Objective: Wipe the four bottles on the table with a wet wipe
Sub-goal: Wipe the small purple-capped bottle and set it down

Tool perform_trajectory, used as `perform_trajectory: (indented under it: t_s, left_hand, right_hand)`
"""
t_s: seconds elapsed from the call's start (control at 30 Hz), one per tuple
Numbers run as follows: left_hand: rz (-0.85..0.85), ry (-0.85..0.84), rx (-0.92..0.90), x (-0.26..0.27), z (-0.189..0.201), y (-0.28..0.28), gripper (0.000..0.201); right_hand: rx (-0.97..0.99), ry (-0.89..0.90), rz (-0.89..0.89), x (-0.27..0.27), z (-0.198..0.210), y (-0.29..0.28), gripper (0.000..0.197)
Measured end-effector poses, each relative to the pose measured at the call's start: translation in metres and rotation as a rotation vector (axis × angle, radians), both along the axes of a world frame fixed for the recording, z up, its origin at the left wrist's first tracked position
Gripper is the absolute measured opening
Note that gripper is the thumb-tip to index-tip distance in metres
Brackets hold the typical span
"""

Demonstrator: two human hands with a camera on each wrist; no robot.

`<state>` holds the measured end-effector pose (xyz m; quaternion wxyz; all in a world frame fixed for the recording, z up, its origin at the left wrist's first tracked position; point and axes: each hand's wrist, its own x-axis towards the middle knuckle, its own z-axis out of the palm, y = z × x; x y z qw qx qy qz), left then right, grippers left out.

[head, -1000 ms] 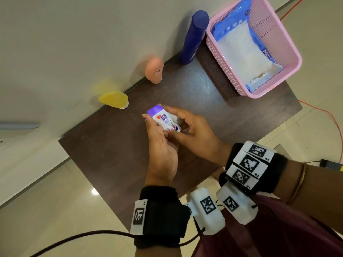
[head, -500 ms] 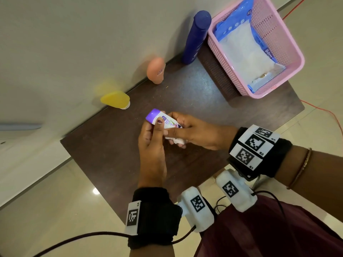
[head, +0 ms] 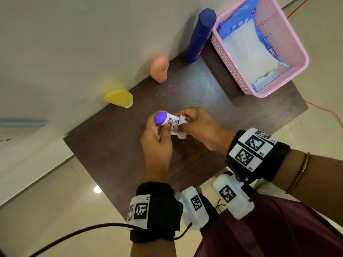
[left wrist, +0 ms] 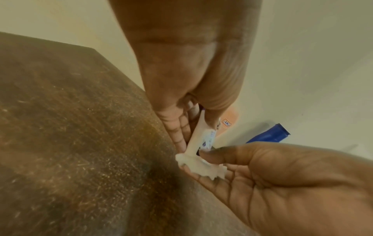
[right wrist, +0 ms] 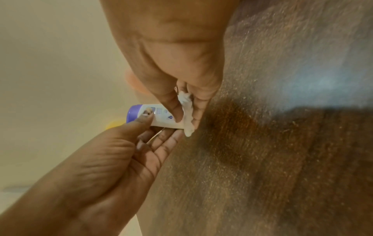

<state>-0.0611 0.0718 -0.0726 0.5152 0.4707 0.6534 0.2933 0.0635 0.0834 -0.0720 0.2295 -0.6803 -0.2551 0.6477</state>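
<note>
A small white bottle with a purple cap (head: 165, 120) is lifted above the dark table (head: 115, 149). My left hand (head: 161, 127) grips it near the cap end, seen too in the right wrist view (right wrist: 145, 127). My right hand (head: 186, 118) pinches a white wet wipe (head: 178, 133) around the bottle's lower end. The right wrist view shows the wipe (right wrist: 187, 115) pressed between thumb and fingers against the bottle (right wrist: 147, 114). A yellow bottle (head: 118, 98), a peach bottle (head: 160, 68) and a tall blue bottle (head: 201, 34) stand along the wall.
A pink plastic basket (head: 289, 39) sits at the table's far right corner with a blue-and-white pack of wipes (head: 248, 47) inside. A red cable (head: 326, 113) runs on the floor past the table's right edge. The table's near edge lies just before my wrists.
The bottle has turned so its purple cap faces up and left. My right hand has slid the wipe toward the bottle's lower end, and a loose corner of wipe now hangs below.
</note>
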Motion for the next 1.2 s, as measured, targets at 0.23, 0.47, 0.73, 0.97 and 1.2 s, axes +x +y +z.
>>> perform_trajectory:
  t_s: [0.23, 0.47, 0.73, 0.97, 1.2]
  left_hand:
    - [-0.030, 0.067, 0.073, -0.017, -0.006, 0.000, 0.028]
    - [0.102, 0.234, 0.259, -0.075, -0.013, -0.002, 0.028]
    - [0.132, 0.271, 0.200, -0.140, -0.028, 0.018, 0.032]
    - [0.034, 0.219, 0.238, -0.153, -0.031, 0.033, 0.033]
    - [0.049, 0.174, 0.238, -0.150, -0.030, 0.037, 0.031]
  right_hand:
    - [0.019, -0.016, -0.151, -0.012, -0.001, -0.004, 0.039]
    - [0.029, 0.052, -0.138, -0.020, -0.005, -0.016, 0.030]
    - [-0.070, 0.156, -0.233, -0.019, -0.025, -0.036, 0.016]
    - [-0.050, 0.114, -0.231, -0.019, -0.029, -0.036, 0.017]
    - [0.002, 0.041, -0.242, -0.024, -0.033, -0.039, 0.020]
